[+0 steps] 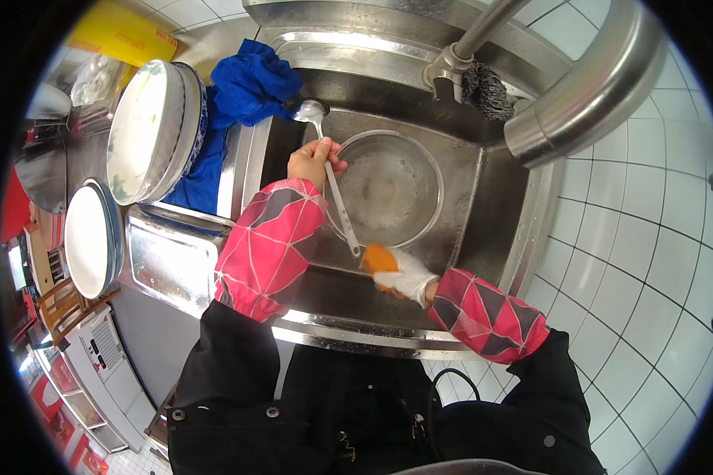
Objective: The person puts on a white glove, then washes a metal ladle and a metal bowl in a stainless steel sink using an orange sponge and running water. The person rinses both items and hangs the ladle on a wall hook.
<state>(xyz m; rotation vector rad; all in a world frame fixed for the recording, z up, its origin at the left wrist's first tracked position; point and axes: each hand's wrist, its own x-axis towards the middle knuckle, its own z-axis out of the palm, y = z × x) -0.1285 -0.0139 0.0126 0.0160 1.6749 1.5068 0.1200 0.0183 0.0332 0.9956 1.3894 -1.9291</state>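
Note:
Over the left part of a stainless steel sink point(469, 214), my bare left hand point(316, 163) grips a long-handled metal ladle point(340, 208) by the upper handle. The ladle's bowl points away from me, and the handle's holed end points towards me. My right hand point(407, 276), in a white glove with orange on the fingers, is near that handle end; whether its fingers are closed, or hold anything, I cannot tell. A round metal basin point(392, 184) with cloudy, slightly foamy water sits on the sink floor, just right of the ladle handle.
Blue cloths point(252, 80) lie at the sink's left rim. Stacked bowls point(145, 130), stacked plates point(89, 240) and a metal tray point(172, 255) stand on the left. A faucet point(451, 62), a dark scouring pad point(486, 92) and a thick metal pipe point(594, 89) are at the back right.

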